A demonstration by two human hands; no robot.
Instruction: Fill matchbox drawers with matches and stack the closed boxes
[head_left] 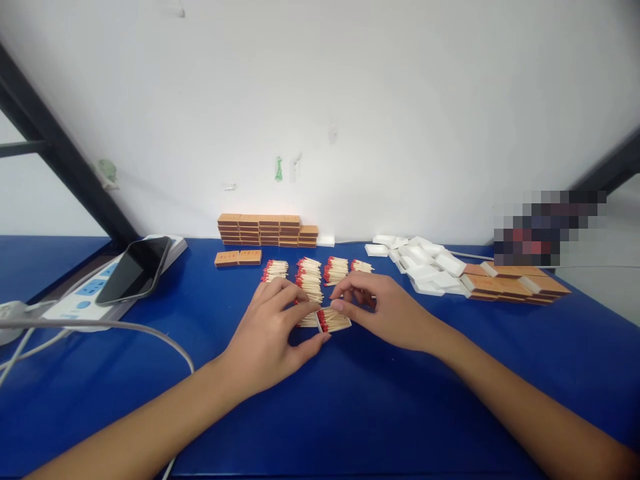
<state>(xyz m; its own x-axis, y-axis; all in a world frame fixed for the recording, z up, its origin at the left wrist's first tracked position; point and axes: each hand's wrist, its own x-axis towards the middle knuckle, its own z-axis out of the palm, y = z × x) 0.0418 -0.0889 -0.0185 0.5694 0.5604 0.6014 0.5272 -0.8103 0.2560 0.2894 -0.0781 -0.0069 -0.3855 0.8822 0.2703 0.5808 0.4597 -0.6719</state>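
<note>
A white matchbox tray (334, 328) filled with red-tipped matches lies on the blue table, its match heads toward the left. My left hand (273, 327) grips the tray's left end between thumb and forefinger. At the tray's far edge, my right hand (377, 307) has its fingers curled, thumb and forefinger close together over the matches; whatever lies between these fingertips is hidden. Just beyond my hands are several piles of loose matches (336, 270), and my left hand partly covers the piles nearest it.
Closed matchboxes (260, 230) are stacked against the wall, with two more boxes (239, 258) in front. White empty trays (425, 263) are heaped at right, beside orange box sleeves (515, 285). A phone (135, 270) rests on a power strip (75, 310) at left, among cables.
</note>
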